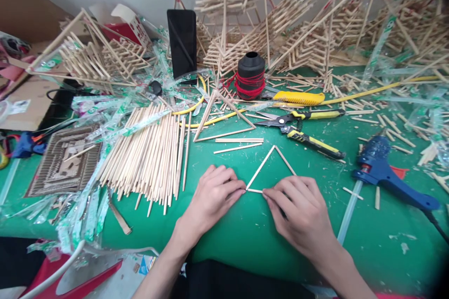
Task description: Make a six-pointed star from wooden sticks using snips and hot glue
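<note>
Stick triangle, flat on green table before the loose stick pile: left hand and right hand pinch its bottom stick at either corner, fingertips closed; risk: uneven pressure likely springs a corner joint apart.

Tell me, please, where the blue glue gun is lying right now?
The blue glue gun lies on the green table, right of the right hand, below the yellow-handled cutters.

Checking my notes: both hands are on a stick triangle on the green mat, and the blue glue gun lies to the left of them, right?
Not quite. In the head view both hands, left hand and right hand, do hold the stick triangle on the green mat, but the blue glue gun lies to their right.
</note>
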Demonstrator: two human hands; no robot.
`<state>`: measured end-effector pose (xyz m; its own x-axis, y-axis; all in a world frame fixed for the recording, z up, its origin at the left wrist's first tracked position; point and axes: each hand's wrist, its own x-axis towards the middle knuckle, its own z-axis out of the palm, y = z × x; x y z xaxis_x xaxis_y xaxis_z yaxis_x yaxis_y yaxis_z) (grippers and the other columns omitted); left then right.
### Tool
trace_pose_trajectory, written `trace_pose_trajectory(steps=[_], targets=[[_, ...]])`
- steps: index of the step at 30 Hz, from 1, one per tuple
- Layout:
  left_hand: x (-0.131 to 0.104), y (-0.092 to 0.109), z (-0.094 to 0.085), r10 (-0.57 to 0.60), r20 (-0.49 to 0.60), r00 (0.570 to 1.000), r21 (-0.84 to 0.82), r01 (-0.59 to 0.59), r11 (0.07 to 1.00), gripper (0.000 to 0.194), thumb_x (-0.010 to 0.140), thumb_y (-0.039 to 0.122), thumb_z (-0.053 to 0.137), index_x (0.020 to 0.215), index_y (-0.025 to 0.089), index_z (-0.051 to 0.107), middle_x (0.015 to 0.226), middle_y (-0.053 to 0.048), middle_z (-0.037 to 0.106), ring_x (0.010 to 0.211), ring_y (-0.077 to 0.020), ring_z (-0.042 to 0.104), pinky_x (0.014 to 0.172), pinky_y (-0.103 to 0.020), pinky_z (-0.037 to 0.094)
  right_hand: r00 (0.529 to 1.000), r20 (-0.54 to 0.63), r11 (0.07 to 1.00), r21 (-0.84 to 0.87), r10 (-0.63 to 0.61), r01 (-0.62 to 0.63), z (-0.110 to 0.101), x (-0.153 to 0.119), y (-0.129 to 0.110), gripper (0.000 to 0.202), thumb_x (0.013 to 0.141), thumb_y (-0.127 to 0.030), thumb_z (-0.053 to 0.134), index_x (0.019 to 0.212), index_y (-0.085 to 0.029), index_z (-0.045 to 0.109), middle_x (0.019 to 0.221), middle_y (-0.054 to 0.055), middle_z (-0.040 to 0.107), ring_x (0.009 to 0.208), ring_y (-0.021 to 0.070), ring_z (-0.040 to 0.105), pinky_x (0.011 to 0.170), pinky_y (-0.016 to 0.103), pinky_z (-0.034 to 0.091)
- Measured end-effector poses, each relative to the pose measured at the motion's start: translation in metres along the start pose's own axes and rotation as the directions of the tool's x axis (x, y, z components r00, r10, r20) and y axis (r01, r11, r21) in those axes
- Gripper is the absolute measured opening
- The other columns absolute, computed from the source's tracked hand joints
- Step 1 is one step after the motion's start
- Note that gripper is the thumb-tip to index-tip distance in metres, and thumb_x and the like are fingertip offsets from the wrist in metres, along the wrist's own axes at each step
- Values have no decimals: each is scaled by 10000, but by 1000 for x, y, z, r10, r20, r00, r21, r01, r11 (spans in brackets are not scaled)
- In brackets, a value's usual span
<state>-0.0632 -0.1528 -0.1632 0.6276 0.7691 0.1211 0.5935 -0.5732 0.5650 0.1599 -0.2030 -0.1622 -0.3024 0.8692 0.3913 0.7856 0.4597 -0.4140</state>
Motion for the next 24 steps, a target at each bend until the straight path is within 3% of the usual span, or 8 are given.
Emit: trace_pose_trajectory(steps=[4, 6, 9, 11, 16, 24], targets=[[1, 1, -8, -38, 98, 994, -28, 41, 999, 138, 1012, 312, 620, 1030, 221, 722, 908, -2, 666, 833, -168, 577, 785, -330, 328, 1000, 2, 999, -39, 10, -10, 2, 0, -2, 63, 920, -103, 665, 918, -164, 681, 821, 40, 655, 816, 189, 568, 796, 376, 398], [2, 2, -14, -57, 143, 988, -42, 64, 997, 164, 1008, 342, 624, 1066, 218, 713, 948, -9, 671, 881, -175, 607, 820, -331, 359, 1000, 13, 996, -84, 8, -7, -3, 0, -3, 99, 930, -140, 664, 1022, -160, 694, 911, 70, 677, 877, 217, 588, 815, 391, 411], [6, 6, -22, -58, 120, 991, -64, 66, 996, 179, 1017, 339, 607, 1069, 194, 697, 973, -19, 675, 899, -169, 626, 844, -325, 395, 1000, 21, 989, -149, 12, -9, -22, -4, -1, 325, 929, -195, 684, 1247, -139, 645, 1040, 120, 684, 975, 264, 610, 843, 419, 436], [11, 12, -22, -28, 72, 997, -81, 33, 996, 165, 1023, 318, 599, 1054, 187, 694, 972, -23, 680, 888, -162, 627, 826, -318, 403, 999, -22, 987, -155, 47, -50, -40, -10, 4, 377, 917, -185, 698, 1282, -137, 617, 1049, 128, 682, 976, 266, 621, 846, 419, 455], [28, 34, -1, 150, -18, 989, -1, -150, 989, 164, 1031, 293, 588, 992, 177, 696, 900, -17, 682, 814, -160, 606, 737, -321, 379, 979, -95, 958, -208, 181, -197, -66, -31, 27, 338, 919, -109, 660, 1248, -179, 615, 1056, 116, 695, 962, 261, 634, 838, 413, 462], [52, 58, 39, 268, 25, 963, 259, -266, 929, 136, 1000, 258, 617, 914, 176, 681, 865, -17, 645, 801, -203, 560, 707, -362, 371, 992, 38, 957, -270, 121, -107, -52, -41, 44, 107, 958, -157, 616, 1053, -167, 665, 970, 83, 689, 897, 245, 614, 755, 388, 407]])
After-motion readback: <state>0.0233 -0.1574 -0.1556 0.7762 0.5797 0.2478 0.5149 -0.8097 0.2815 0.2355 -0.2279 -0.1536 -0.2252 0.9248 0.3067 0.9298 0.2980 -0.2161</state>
